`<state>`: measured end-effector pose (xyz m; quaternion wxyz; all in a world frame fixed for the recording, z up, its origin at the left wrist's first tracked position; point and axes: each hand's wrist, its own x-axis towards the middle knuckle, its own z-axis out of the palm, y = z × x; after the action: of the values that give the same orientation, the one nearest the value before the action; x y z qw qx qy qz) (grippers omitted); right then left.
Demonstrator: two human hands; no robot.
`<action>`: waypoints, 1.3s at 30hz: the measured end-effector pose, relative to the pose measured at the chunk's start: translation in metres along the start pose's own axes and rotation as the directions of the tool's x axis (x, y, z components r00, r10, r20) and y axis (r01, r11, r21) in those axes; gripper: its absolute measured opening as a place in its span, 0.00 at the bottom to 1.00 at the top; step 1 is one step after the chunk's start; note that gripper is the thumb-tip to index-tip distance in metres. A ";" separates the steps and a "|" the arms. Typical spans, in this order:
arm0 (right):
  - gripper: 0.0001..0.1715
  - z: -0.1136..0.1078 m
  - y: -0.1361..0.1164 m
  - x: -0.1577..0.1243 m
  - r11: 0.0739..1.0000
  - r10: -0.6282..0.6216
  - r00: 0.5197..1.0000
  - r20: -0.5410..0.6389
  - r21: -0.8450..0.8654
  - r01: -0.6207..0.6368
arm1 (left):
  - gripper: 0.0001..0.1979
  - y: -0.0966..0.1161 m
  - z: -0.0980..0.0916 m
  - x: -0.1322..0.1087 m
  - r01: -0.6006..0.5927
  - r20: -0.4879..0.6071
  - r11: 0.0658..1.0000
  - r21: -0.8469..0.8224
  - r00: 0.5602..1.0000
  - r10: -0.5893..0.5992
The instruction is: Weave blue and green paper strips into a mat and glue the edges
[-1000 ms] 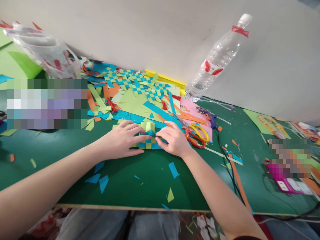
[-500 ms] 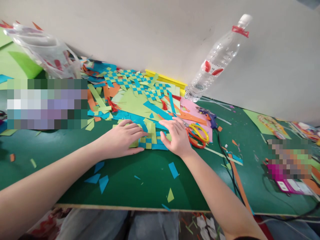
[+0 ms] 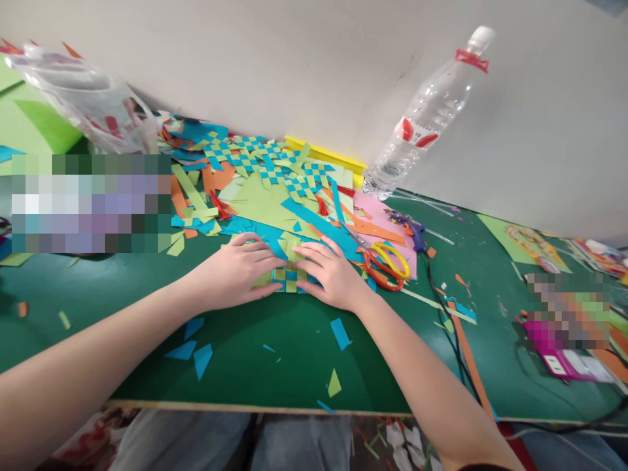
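A small woven piece of green and blue paper strips [image 3: 290, 277] lies flat on the green table between my hands. My left hand [image 3: 238, 271] rests on its left side, palm down, fingers stretched toward the weave and thumb along its near edge. From the right, my right hand [image 3: 333, 275] lies over the blue strip ends with fingers extended, the fingertips touching the woven squares. Both hands hide parts of the piece. Scissors with yellow and red handles [image 3: 387, 265] lie just right of my right hand.
Finished woven paper pieces [image 3: 255, 157] and loose strips are heaped behind. A clear plastic bottle [image 3: 422, 118] stands by the wall, a bagged cup [image 3: 93, 104] at far left. Paper scraps [image 3: 340, 333] dot the near table; a black cable [image 3: 454, 333] runs at right.
My right hand has moved left and slightly down, its fingers now on the woven squares near my left fingertips. My left hand has barely moved.
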<state>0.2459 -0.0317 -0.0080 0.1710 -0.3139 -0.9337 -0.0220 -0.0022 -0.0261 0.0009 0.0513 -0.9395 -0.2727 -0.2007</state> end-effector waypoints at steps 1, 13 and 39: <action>0.21 0.001 0.000 0.000 1.000 0.006 1.000 0.011 0.001 -0.006 | 0.16 0.000 0.000 0.000 -0.002 -0.001 1.000 0.004 1.000 0.002; 0.26 0.001 -0.002 0.000 0.996 0.075 0.990 0.120 0.043 -0.081 | 0.16 0.000 0.002 -0.002 -0.003 -0.032 0.997 0.082 0.999 0.005; 0.17 -0.005 -0.003 0.002 0.996 0.011 1.000 -0.018 0.085 -0.009 | 0.16 0.001 0.001 -0.001 0.098 0.024 0.995 -0.008 0.995 -0.098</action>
<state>0.2440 -0.0341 -0.0028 0.1930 -0.3107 -0.9306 0.0157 -0.0021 -0.0271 0.0000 0.0339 -0.9275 -0.3182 -0.1930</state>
